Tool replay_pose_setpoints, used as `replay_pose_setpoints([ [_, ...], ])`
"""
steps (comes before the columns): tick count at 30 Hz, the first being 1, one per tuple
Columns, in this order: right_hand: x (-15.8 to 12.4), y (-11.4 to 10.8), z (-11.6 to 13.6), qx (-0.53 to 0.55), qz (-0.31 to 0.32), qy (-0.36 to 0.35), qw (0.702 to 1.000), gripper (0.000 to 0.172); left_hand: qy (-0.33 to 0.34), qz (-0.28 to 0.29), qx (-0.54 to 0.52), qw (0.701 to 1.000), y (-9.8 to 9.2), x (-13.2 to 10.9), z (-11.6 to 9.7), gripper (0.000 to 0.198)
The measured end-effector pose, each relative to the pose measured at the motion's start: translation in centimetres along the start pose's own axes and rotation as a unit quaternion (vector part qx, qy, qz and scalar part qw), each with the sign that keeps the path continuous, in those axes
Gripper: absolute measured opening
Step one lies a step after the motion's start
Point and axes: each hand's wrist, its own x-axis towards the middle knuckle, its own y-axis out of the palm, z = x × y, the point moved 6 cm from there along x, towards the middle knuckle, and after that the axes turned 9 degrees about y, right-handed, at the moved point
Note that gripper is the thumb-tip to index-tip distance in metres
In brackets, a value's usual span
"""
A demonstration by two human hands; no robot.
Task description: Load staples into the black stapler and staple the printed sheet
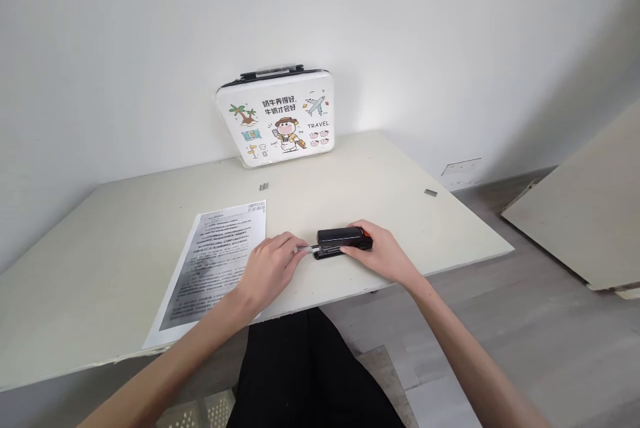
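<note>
A black stapler lies on its side or base near the table's front edge, its front end pointing left. My right hand is wrapped around its rear end, where a bit of red shows. At the front end, my left hand pinches a small silvery metal piece between thumb and fingers. That piece meets the stapler's front; whether it is a staple strip or part of the stapler, I cannot tell. Under and beside my left hand lies a printed sheet of paper, its right edge partly covered by the hand.
A white cartoon-printed case with a black handle leans against the wall at the table's back. Small grey staple strips lie in front of it, and another grey strip is near the right edge. The pale table ends close before me.
</note>
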Motion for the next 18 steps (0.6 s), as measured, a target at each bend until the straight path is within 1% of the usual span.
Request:
replay_pose_setpoints([
  [6,-0.05,-0.09,0.16,0.002,-0.001,-0.005,1.0,0.026,-0.016,-0.013,-0.001,1.0,-0.11,0.35,-0.41,0.031],
  [11,-0.06,-0.13,0.25,0.002,-0.003,-0.001,1.0,0.026,-0.021,-0.016,0.001,1.0,0.01,0.29,-0.19,0.03],
  [18,0.04,-0.09,0.03,0.002,-0.006,-0.007,1.0,0.026,-0.011,-0.005,0.01,1.0,0.21,0.46,-0.29,0.03],
])
